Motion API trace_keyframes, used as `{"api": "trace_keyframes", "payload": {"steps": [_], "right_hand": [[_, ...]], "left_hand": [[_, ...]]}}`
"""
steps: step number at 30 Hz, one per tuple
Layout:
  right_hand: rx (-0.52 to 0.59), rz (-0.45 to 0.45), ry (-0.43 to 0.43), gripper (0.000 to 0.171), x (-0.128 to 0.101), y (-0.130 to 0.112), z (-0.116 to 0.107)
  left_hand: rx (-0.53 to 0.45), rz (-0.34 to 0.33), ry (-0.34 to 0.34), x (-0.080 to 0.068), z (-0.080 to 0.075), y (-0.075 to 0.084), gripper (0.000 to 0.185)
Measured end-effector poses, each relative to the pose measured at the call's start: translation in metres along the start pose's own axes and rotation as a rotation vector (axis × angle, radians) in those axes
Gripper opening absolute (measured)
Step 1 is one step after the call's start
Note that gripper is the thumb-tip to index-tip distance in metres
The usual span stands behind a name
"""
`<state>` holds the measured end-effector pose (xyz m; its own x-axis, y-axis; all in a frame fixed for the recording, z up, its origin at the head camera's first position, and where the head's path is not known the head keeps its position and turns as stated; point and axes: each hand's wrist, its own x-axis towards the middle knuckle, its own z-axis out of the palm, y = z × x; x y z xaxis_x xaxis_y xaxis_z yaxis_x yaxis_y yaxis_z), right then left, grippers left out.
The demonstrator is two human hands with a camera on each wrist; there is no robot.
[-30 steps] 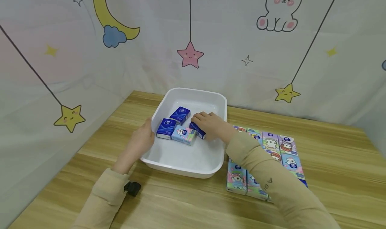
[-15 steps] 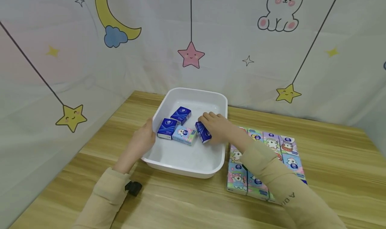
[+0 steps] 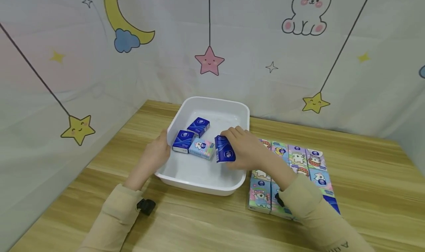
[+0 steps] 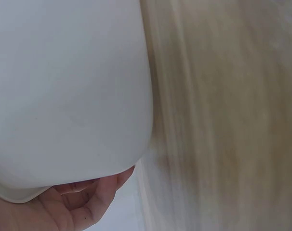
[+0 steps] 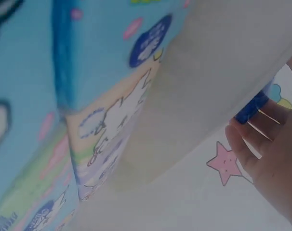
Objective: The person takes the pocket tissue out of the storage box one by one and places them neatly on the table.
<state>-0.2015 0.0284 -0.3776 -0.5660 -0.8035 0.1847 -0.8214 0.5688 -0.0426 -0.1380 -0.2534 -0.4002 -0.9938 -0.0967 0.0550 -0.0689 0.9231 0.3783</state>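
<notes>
My right hand (image 3: 247,148) holds a dark blue pocket tissue pack (image 3: 224,148), tilted, over the right side of a white plastic tub (image 3: 199,188). In the right wrist view, only a corner of that pack (image 5: 252,108) shows beyond my fingers. My left hand (image 3: 154,154) grips the tub's left rim; in the left wrist view, its fingers (image 4: 100,197) curl against the tub's outer wall. Inside the tub lie two blue tissue packs, one at the back (image 3: 198,126) and one at the left (image 3: 183,141), beside a light blue cartoon-printed pack (image 3: 202,148).
Right of the tub, a block of cartoon-printed tissue packs (image 3: 260,194) lies in rows on the wooden table (image 3: 199,222), partly under my right forearm. One blue pack (image 3: 331,203) shows at its right edge. A printed white curtain (image 3: 249,82) stands behind the table.
My right hand has moved right and toward me, lifting the blue tissue pack away from the others and tipping its broad face into view. My left hand has stayed at the rim.
</notes>
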Motion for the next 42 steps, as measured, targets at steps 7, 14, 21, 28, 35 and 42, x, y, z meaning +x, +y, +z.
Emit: {"api": "trace_keyframes", "payload": {"steps": [7,14,21,28,35,42], "right_hand": [[0.030,-0.024,0.109,0.081,-0.024,-0.013,-0.017],[0.024,0.032,0.148,0.084,-0.058,-0.025,-0.029],[0.005,0.082,0.128,0.086,-0.094,-0.037,-0.033],[0.014,0.169,0.010,0.086,-0.123,-0.045,-0.034],[0.034,0.223,-0.111,0.082,-0.142,-0.053,-0.035],[0.079,0.253,-0.210,0.082,-0.152,-0.059,-0.031]], "left_hand": [[-0.006,0.001,-0.008,0.001,0.001,0.000,0.055],[-0.007,0.013,0.002,0.001,0.002,0.000,0.055],[0.002,0.008,-0.004,0.002,0.002,-0.001,0.055],[0.006,0.012,0.002,0.001,0.001,-0.001,0.054],[0.016,0.017,0.007,0.001,0.001,-0.001,0.054],[0.009,0.024,0.005,0.001,0.001,-0.001,0.054]]}}
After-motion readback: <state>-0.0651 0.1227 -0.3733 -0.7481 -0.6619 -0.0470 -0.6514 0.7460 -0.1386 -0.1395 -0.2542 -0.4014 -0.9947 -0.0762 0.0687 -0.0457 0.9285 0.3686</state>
